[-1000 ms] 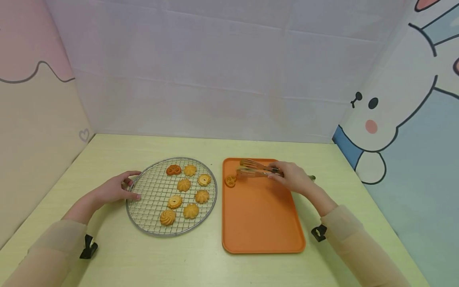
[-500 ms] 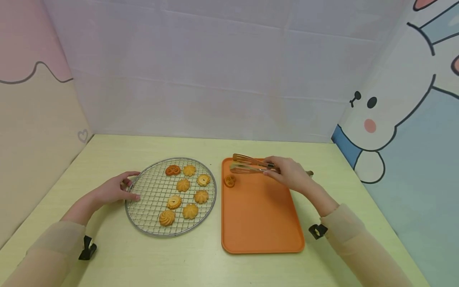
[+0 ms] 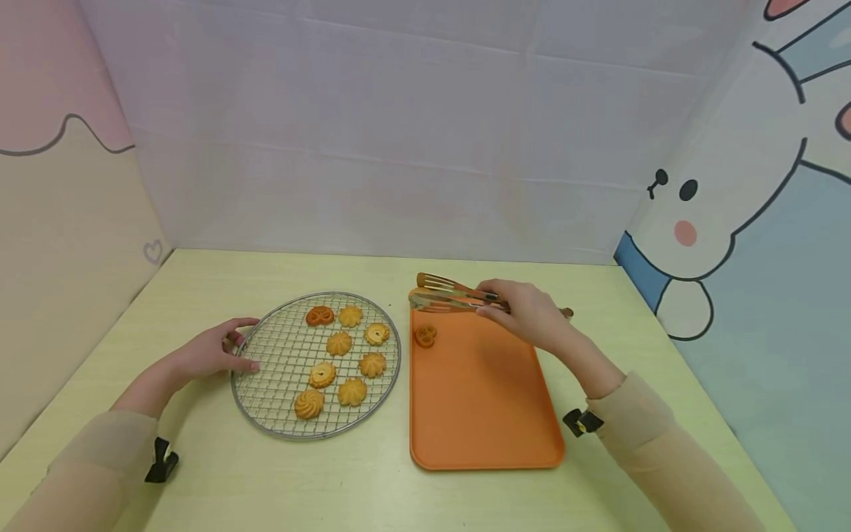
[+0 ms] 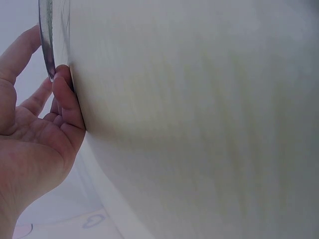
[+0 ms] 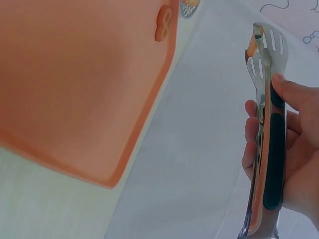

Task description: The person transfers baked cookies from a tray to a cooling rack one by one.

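My left hand holds the left rim of a round wire cooling rack, thumb on top and other fingers at the edge. Several golden cookies and one brown pretzel-shaped cookie lie on the rack, mostly on its right side. My right hand grips metal tongs with dark handle pads, raised above the back of an orange tray. Between the tong tips is a golden cookie, partly hidden by the blades. A small brown pretzel-shaped cookie lies at the tray's left edge.
The rack and tray stand side by side with a narrow gap on a pale wooden table. A white sheet hangs behind the table. Printed panels flank it on both sides.
The right hand has moved left and up with the tongs, so their tips have gone from over the tray to its back left corner. The left hand stays on the rack.
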`<state>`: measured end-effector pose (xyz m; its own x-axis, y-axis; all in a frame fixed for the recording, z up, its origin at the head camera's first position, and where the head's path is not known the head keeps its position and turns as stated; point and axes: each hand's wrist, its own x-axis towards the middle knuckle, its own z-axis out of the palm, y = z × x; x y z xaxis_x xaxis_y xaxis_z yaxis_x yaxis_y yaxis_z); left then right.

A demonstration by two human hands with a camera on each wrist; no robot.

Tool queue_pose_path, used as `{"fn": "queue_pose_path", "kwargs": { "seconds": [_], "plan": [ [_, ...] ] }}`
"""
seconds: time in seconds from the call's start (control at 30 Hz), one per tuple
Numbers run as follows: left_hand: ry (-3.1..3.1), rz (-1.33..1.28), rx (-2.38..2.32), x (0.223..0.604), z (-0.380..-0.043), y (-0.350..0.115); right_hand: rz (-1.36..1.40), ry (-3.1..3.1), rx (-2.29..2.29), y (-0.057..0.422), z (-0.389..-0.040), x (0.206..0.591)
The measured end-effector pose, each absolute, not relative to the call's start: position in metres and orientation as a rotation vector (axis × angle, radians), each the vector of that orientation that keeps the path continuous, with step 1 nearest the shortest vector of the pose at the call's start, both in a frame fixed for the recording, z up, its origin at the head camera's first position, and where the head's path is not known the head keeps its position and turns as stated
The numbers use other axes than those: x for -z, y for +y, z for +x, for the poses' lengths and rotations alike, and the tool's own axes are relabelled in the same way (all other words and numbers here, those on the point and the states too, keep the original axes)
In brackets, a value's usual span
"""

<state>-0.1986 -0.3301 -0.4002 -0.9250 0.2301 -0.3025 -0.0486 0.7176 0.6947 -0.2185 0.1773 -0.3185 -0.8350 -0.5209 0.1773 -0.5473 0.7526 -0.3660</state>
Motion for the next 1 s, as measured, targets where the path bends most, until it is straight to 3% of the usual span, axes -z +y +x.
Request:
{"fn": "queue_pose_path", "kwargs": {
  "seconds": [1.0],
  "plan": [
    [2.566, 0.162, -1.045, 0.396, -0.196, -0.328, 0.954, -2.842, -0.637, 0.107, -0.215, 0.291]
  ]
}}
